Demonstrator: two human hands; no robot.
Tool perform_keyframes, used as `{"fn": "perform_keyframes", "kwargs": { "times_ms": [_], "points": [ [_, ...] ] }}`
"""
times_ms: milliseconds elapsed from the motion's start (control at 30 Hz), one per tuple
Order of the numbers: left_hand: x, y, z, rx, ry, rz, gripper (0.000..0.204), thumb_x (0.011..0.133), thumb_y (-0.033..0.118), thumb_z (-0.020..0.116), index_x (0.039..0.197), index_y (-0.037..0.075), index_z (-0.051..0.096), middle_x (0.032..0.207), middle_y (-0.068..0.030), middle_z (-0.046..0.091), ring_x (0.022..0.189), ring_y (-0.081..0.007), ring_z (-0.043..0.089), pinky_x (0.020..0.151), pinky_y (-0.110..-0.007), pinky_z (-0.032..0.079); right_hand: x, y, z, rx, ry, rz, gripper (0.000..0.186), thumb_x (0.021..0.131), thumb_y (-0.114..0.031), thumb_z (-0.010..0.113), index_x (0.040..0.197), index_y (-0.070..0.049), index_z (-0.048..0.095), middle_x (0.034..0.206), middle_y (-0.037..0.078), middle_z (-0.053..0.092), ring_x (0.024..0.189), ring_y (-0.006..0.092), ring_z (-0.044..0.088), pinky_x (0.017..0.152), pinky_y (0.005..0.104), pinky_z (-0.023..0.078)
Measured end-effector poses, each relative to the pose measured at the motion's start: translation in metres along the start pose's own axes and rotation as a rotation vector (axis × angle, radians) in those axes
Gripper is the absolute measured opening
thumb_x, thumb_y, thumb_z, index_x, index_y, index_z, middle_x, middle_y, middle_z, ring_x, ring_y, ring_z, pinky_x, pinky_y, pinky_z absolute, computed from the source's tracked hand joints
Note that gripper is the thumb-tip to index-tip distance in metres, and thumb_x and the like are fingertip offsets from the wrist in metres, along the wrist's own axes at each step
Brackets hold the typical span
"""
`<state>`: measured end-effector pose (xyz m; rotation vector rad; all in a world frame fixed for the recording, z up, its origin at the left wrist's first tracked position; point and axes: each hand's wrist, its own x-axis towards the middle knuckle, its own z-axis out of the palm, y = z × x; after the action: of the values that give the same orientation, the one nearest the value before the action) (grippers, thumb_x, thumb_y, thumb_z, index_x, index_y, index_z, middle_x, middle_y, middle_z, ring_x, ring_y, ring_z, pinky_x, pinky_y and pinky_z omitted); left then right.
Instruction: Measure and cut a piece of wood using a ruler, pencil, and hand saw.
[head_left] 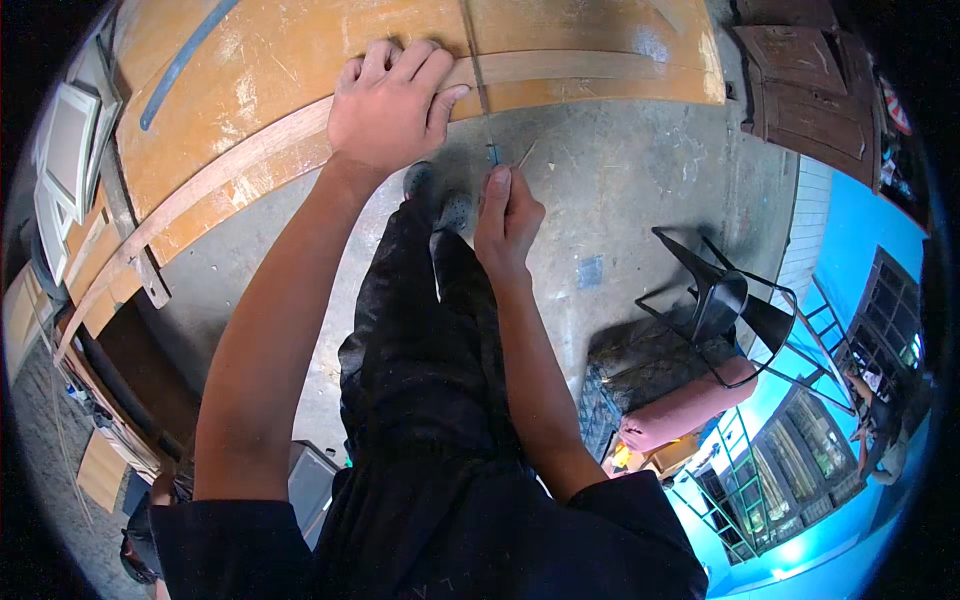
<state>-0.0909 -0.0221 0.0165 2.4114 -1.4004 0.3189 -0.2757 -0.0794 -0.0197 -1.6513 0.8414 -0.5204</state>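
Note:
My left hand [390,110] grips a long, thin wooden strip [560,66], its fingers curled on top near the front edge of a worn orange-brown board surface [220,90]. My right hand [508,220] is closed on the handle of a saw [478,75], below that edge. The saw’s narrow dark blade runs away from me across the strip, just right of my left hand, with a blue part showing by my thumb. The handle’s far end is hidden in my fist. A grey-blue band [185,60] lies on the board at upper left.
Pale panels [70,150] lean at left, brown doors [810,95] at upper right. A black metal chair [715,305] and pink roll [680,405] are at lower right. Another person [880,430] is at far right, another [145,545] at lower left. My feet are on concrete [600,190].

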Motion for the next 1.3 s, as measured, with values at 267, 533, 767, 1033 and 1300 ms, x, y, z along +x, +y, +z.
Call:
{"fn": "perform_keyframes", "kwargs": {
  "times_ms": [267, 533, 767, 1033, 1300],
  "points": [
    [-0.002, -0.001, 0.0, 0.002, -0.045, -0.015, 0.032, 0.091, 0.036, 0.063, 0.112, 0.012, 0.064, 0.108, -0.0043, 0.063, 0.102, -0.0284, 0.058, 0.084, -0.042, 0.046, -0.008, -0.01, 0.001, -0.132, -0.012, -0.037, 0.037, 0.106, -0.026, 0.047, 0.077, -0.003, 0.052, 0.058, 0.0, 0.046, 0.052, 0.0084, 0.042, 0.047, 0.0298, 0.032],
    [-0.003, -0.001, 0.002, 0.006, -0.041, -0.012, 0.032, 0.092, 0.037, 0.063, 0.114, 0.013, 0.064, 0.109, -0.0028, 0.063, 0.103, -0.027, 0.057, 0.084, -0.041, 0.046, -0.01, -0.009, -0.005, -0.076, -0.013, 0.052, 0.04, 0.107, -0.026, 0.044, 0.077, -0.002, 0.052, 0.058, -0.001, 0.045, 0.053, 0.0072, 0.041, 0.047, 0.0296, 0.03],
    [0.0, 0.002, 0.0, -0.011, -0.058, -0.012, 0.032, 0.091, 0.036, 0.063, 0.113, 0.013, 0.064, 0.109, -0.003, 0.062, 0.104, -0.0269, 0.057, 0.084, -0.041, 0.046, -0.076, 0.019, -0.043, -0.055, -0.05, 0.18, 0.041, 0.107, -0.025, 0.045, 0.074, -0.001, 0.051, 0.058, 0.0, 0.045, 0.054, 0.006, 0.04, 0.047, 0.0302, 0.03],
    [-0.003, 0.0, 0.002, -0.023, -0.041, -0.003, 0.031, 0.092, 0.036, 0.062, 0.112, 0.013, 0.064, 0.108, -0.0032, 0.062, 0.104, -0.0275, 0.057, 0.085, -0.041, 0.046, 0.025, -0.023, -0.001, -0.243, -0.068, -0.003, 0.038, 0.105, -0.024, 0.048, 0.079, 0.001, 0.06, 0.065, 0.024, 0.059, 0.058, 0.0423, 0.061, 0.052, 0.0467, 0.042],
    [-0.002, -0.001, 0.001, -0.016, -0.026, -0.018, 0.023, 0.092, 0.035, 0.061, 0.107, 0.019, 0.063, 0.108, 0.0023, 0.061, 0.1, -0.0245, 0.057, 0.083, -0.041, 0.045, -0.08, 0.002, -0.054, -0.222, -0.085, 0.117, 0.045, 0.107, -0.025, 0.044, 0.07, -0.002, 0.049, 0.052, 0.006, 0.041, 0.049, 0.01, 0.041, 0.045, 0.0331, 0.028]
  ]
}}
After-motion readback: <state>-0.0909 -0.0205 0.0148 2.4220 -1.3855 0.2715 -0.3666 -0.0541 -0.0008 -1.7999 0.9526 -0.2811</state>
